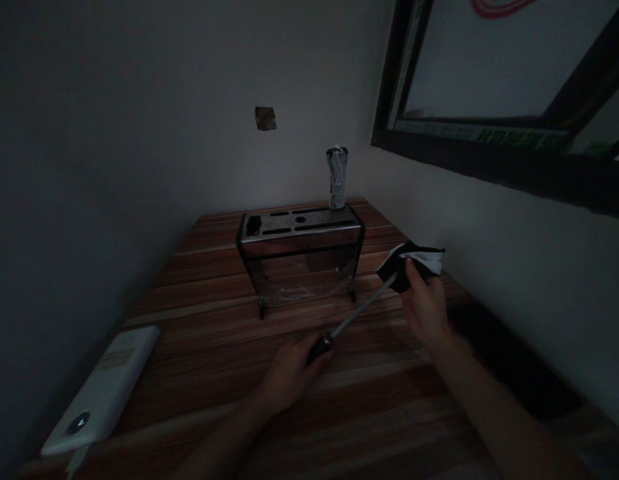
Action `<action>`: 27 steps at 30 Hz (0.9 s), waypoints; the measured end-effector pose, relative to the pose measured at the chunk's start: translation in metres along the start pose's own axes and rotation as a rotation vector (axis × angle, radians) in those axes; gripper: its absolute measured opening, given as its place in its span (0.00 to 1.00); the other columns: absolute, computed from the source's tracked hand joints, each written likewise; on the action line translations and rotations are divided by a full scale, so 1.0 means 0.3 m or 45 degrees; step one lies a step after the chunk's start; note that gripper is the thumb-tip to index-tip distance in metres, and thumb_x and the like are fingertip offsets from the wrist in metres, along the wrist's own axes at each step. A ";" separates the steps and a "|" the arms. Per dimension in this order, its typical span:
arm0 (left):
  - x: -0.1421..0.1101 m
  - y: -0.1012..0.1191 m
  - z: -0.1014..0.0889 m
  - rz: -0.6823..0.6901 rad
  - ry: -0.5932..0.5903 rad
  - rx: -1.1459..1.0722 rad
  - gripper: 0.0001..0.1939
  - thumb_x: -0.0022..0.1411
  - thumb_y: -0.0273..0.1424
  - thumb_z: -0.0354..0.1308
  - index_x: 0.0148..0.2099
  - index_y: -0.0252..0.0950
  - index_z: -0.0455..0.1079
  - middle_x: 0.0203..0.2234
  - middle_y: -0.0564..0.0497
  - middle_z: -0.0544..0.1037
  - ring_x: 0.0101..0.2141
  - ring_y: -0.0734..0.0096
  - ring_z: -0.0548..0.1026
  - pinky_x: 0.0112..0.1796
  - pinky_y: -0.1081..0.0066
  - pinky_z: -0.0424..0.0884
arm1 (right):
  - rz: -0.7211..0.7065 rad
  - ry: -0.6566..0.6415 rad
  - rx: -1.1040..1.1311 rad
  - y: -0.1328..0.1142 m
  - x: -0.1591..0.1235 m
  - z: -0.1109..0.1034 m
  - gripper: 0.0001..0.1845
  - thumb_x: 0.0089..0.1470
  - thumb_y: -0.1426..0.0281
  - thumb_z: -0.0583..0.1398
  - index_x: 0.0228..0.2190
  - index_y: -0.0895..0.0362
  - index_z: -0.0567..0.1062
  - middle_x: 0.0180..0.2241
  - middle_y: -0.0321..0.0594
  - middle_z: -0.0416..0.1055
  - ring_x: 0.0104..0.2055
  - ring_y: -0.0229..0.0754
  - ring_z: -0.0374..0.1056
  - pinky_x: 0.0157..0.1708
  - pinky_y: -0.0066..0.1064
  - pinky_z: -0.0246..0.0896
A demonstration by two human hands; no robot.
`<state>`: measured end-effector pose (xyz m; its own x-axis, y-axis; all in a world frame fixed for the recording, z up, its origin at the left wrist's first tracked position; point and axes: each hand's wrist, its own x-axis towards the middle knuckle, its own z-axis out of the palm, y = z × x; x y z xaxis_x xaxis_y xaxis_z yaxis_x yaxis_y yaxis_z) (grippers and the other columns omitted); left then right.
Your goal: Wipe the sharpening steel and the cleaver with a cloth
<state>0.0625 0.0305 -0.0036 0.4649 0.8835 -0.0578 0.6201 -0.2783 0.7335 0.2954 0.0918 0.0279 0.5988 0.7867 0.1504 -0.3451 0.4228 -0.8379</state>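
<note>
My left hand [294,373] is closed around the dark handle of a honing steel [362,308], whose thin grey rod slants up to the right. At the rod's far end, my right hand [424,297] pinches a black and white cloth [407,263] against the tip, which the cloth hides. Just beyond both hands stands a knife block [302,230] with a slotted metal top, dark end frames and see-through sides. A grey, wrapped upright object [337,177] rises at its right back corner; what is inside the wrapping cannot be made out.
A white box-shaped device [107,387] with a cable lies at the left of the wood-grain table [209,347]. Beside my right forearm is a flat dark rectangle [509,357]. Walls border the table, with a dark-framed window [489,127] at the right. The light is dim.
</note>
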 end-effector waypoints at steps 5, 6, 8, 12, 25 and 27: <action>0.001 -0.008 0.006 -0.014 0.005 -0.044 0.11 0.63 0.37 0.50 0.41 0.36 0.68 0.34 0.50 0.76 0.34 0.67 0.73 0.35 0.73 0.65 | 0.135 -0.055 -0.119 0.033 -0.060 0.006 0.15 0.36 0.63 0.69 0.29 0.56 0.77 0.31 0.35 0.77 0.35 0.39 0.72 0.40 0.33 0.66; 0.002 -0.009 0.007 -0.012 0.010 -0.057 0.11 0.63 0.37 0.50 0.42 0.37 0.67 0.34 0.50 0.76 0.34 0.67 0.73 0.35 0.73 0.65 | 0.167 -0.078 -0.141 0.042 -0.076 0.008 0.15 0.36 0.63 0.69 0.29 0.56 0.77 0.31 0.35 0.77 0.35 0.40 0.72 0.40 0.34 0.66; 0.003 -0.009 0.006 -0.015 0.020 -0.072 0.11 0.62 0.37 0.50 0.42 0.37 0.67 0.34 0.50 0.76 0.34 0.67 0.73 0.35 0.73 0.65 | 0.222 -0.156 -0.186 0.060 -0.107 0.010 0.16 0.35 0.62 0.69 0.29 0.56 0.77 0.31 0.36 0.77 0.35 0.42 0.72 0.40 0.35 0.66; 0.006 -0.007 0.003 -0.039 0.007 -0.065 0.11 0.62 0.37 0.49 0.40 0.36 0.67 0.31 0.50 0.76 0.32 0.68 0.73 0.33 0.74 0.65 | 0.292 -0.324 -0.307 0.086 -0.158 0.008 0.16 0.36 0.62 0.69 0.30 0.55 0.77 0.32 0.37 0.78 0.36 0.43 0.73 0.40 0.36 0.67; 0.004 -0.020 0.011 0.041 0.066 -0.183 0.16 0.62 0.34 0.51 0.51 0.37 0.65 0.43 0.47 0.76 0.41 0.64 0.73 0.44 0.70 0.65 | 0.365 -0.674 -0.558 0.108 -0.303 0.026 0.15 0.37 0.67 0.66 0.31 0.56 0.75 0.33 0.42 0.78 0.37 0.49 0.73 0.40 0.39 0.68; 0.004 -0.017 0.009 0.039 0.066 -0.185 0.16 0.62 0.34 0.51 0.51 0.36 0.65 0.42 0.47 0.76 0.41 0.64 0.74 0.43 0.70 0.66 | 0.366 -0.688 -0.547 0.110 -0.300 0.025 0.15 0.37 0.67 0.66 0.31 0.56 0.75 0.33 0.42 0.78 0.38 0.49 0.73 0.41 0.39 0.68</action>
<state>0.0616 0.0319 -0.0093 0.4467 0.8947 -0.0018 0.5065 -0.2512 0.8248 0.2249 0.0383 -0.0094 0.0505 0.9980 0.0387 -0.0555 0.0415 -0.9976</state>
